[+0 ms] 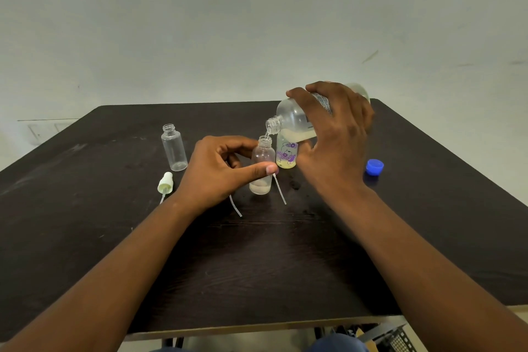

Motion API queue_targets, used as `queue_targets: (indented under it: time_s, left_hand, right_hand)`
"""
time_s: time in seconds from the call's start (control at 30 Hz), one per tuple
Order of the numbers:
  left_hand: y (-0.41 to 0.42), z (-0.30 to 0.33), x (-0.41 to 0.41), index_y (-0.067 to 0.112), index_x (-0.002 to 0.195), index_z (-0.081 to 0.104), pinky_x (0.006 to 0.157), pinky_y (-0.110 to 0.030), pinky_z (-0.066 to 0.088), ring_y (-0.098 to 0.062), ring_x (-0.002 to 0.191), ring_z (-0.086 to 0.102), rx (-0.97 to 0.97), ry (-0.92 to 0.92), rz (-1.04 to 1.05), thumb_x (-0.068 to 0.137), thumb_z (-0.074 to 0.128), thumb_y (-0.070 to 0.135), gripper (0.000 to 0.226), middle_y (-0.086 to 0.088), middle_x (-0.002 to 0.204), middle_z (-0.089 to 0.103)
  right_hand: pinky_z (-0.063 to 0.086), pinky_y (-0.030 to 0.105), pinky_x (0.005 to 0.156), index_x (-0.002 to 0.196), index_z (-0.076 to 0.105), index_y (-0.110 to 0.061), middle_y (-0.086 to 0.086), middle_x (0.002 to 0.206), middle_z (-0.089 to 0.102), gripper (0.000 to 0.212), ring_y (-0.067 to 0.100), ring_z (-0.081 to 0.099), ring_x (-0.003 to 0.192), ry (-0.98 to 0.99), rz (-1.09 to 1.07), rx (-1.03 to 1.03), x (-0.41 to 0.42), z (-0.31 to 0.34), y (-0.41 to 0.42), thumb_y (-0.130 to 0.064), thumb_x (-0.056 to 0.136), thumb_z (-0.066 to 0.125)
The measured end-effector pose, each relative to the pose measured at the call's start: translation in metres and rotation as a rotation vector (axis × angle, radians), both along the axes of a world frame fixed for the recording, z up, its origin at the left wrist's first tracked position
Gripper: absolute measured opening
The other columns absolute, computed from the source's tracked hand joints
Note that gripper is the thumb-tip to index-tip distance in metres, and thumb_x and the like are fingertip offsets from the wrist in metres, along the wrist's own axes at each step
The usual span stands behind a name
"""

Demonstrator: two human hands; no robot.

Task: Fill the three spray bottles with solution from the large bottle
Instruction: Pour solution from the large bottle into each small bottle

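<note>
My right hand (334, 134) holds the large clear bottle (291, 117) tipped on its side, its neck over the mouth of a small clear spray bottle (262, 164). A thin stream of pale yellowish solution runs into that small bottle, which has a little liquid at its bottom. My left hand (221, 170) grips that small bottle, thumb across its front. Just behind it stands a spray bottle with purple flower print (286, 155), partly hidden, holding yellowish liquid. A third small clear bottle (174, 147) stands uncapped and empty-looking at the left.
A white spray head with its tube (165, 183) lies on the dark table (257, 266) at the left. Two more thin dip tubes (280, 190) lie near the held bottle. A blue cap (374, 167) rests at the right. A pale wall rises behind the table.
</note>
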State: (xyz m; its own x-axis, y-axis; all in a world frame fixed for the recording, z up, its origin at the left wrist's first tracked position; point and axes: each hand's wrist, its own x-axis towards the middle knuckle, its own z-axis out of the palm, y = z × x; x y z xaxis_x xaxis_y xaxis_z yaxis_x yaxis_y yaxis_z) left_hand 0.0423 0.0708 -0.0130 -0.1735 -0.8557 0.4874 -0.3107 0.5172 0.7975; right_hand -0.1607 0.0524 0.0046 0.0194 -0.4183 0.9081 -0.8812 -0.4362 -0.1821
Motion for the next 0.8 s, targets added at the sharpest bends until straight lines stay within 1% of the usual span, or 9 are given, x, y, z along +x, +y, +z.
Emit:
queue_targets:
  time_s: [0.27,0.53,0.63,0.8]
  left_hand:
    - [-0.0002,-0.0004,0.0005,0.027,0.103,0.083,0.057,-0.032,0.043,-0.026,0.057,0.046,0.001,-0.005,0.003,0.074,0.089,0.040,0.033,0.008,0.095,0.081]
    - [-0.0008,-0.0009,0.0009,0.028,0.102,0.083,0.057,-0.033,0.042,-0.025,0.056,0.046,-0.001,0.004,-0.004,0.074,0.089,0.042,0.032,0.008,0.094,0.080]
    - [-0.0025,-0.0024,0.0010,0.028,0.102,0.083,0.057,-0.034,0.042,-0.025,0.056,0.045,-0.005,0.010,-0.006,0.074,0.089,0.042,0.032,0.007,0.095,0.081]
    - [-0.0034,-0.0029,0.0016,0.028,0.103,0.083,0.057,-0.034,0.043,-0.027,0.056,0.047,-0.011,0.001,-0.006,0.074,0.089,0.044,0.034,0.007,0.095,0.081]
  right_hand:
    - [0.037,0.048,0.112,0.133,0.069,-0.026,0.004,0.133,0.063,0.078,0.028,0.056,0.130,-0.002,0.005,0.007,0.0005,0.0013,0.0016,0.003,0.060,0.068]
    - [0.036,0.047,0.112,0.133,0.069,-0.027,0.003,0.132,0.063,0.078,0.027,0.055,0.129,0.002,-0.004,0.000,0.0006,0.0010,0.0012,0.003,0.060,0.068]
    - [0.036,0.047,0.112,0.132,0.070,-0.027,0.003,0.133,0.063,0.078,0.028,0.056,0.129,-0.005,0.004,-0.007,0.0004,0.0009,0.0013,0.002,0.059,0.064]
    - [0.036,0.047,0.111,0.132,0.069,-0.026,0.003,0.132,0.063,0.079,0.028,0.056,0.129,-0.006,0.003,-0.011,0.0005,0.0013,0.0020,0.003,0.059,0.064]
